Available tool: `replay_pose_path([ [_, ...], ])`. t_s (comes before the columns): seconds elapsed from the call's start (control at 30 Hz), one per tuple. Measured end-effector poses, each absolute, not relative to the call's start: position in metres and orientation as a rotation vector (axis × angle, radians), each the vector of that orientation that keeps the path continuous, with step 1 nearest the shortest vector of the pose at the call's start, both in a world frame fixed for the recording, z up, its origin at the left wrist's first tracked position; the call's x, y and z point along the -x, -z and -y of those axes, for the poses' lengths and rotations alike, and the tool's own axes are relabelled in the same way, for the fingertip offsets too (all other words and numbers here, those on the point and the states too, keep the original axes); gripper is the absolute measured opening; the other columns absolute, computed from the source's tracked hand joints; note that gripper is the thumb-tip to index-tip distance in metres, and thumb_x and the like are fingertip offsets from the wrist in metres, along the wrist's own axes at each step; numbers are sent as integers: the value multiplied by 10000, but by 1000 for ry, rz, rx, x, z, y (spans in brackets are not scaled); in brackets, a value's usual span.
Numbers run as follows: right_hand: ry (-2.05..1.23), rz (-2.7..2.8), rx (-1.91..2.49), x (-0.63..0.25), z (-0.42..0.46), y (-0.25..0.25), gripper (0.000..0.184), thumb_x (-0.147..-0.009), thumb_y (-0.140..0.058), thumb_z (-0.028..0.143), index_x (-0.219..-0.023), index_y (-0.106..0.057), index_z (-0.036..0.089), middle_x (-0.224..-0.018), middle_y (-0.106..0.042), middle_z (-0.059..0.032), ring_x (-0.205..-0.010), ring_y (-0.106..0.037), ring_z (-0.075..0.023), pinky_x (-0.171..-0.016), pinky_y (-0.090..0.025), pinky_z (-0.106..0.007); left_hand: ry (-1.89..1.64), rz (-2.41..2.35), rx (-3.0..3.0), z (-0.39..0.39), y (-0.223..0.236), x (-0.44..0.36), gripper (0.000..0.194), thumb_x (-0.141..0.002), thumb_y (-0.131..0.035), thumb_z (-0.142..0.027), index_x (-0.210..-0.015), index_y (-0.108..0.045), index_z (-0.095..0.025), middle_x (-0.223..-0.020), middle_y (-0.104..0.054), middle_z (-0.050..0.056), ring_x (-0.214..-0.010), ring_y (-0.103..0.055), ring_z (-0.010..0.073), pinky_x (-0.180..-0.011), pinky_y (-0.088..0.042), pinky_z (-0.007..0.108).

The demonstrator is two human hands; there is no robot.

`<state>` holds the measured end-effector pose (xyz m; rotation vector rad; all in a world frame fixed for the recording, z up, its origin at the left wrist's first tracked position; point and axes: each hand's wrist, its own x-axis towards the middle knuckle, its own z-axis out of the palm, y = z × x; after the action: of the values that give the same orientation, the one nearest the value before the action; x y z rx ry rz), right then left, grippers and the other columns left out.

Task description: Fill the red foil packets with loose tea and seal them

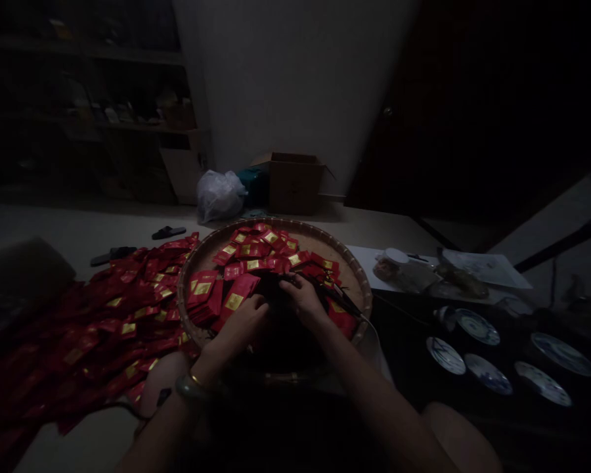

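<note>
A round woven basket tray (325, 238) sits in front of me, holding several red packets with gold labels (246, 253). My left hand (243, 322) is closed on a red packet (236, 297) at the tray's near side. A green bangle circles that wrist. My right hand (303, 297) is curled over a dark heap (280, 289) in the tray's middle; what its fingers pinch is too dark to name.
A big pile of red packets (103, 309) covers the floor at left. Blue-and-white saucers (477, 325) lie at right on a dark surface. A cardboard box (293, 180) and a plastic bag (219, 194) stand by the far wall. Slippers (167, 232) lie beyond the pile.
</note>
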<state>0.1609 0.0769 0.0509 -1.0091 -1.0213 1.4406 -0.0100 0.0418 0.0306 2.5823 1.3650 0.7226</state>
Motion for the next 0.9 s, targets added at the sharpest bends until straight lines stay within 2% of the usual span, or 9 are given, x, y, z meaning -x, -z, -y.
replay_pose_path([
  [0.17,-1268,1264,1102,-139,-67,-46,360,-658,-671,367,-966,-599,195,-925,-670,-32,-874,-616,-194,-819,-485,-345,-721,-1281,-2585,-41,-34,21,216,-811,-512,-89,-961,-629,-192,-1084,-591,88,-921,-601,170,-785,-508,291],
  [0.27,-1101,1484,1095,-138,-62,-46,302,-690,-643,302,-972,-608,199,-993,-654,-42,-945,-603,-198,-879,-466,-360,-709,-1223,-2549,-38,-41,30,167,-825,-526,-123,-894,-655,-205,-1046,-608,61,-886,-605,153,-770,-505,265],
  [0.43,-845,1829,1042,-144,-58,-62,387,-669,-678,210,-1047,-598,208,-1075,-609,-59,-1025,-568,-199,-933,-439,-363,-805,-1251,-2572,-38,-44,37,122,-828,-574,-169,-852,-682,-219,-1019,-621,54,-960,-567,187,-834,-482,313],
  [0.57,-855,1972,1011,-149,-53,-78,473,-680,-693,213,-1133,-556,199,-1092,-619,-60,-992,-587,-190,-872,-465,-329,-902,-1246,-2585,-40,-38,40,85,-798,-621,-162,-817,-687,-213,-994,-617,54,-979,-540,200,-832,-480,332],
  [0.73,-779,2373,1065,-154,-50,-94,233,-787,-613,184,-1015,-662,189,-1003,-697,-51,-937,-617,-196,-833,-444,-305,-960,-1217,-2600,-37,-39,42,72,-792,-635,-162,-765,-683,-209,-955,-608,44,-943,-541,185,-808,-478,320],
  [0.9,-746,2704,1243,-149,-55,-109,235,-792,-601,176,-1004,-696,211,-998,-703,-54,-928,-637,-215,-740,-428,-266,-1061,-1093,-2701,-31,-45,36,94,-817,-627,-201,-741,-684,-205,-937,-594,48,-906,-539,176,-767,-474,303],
])
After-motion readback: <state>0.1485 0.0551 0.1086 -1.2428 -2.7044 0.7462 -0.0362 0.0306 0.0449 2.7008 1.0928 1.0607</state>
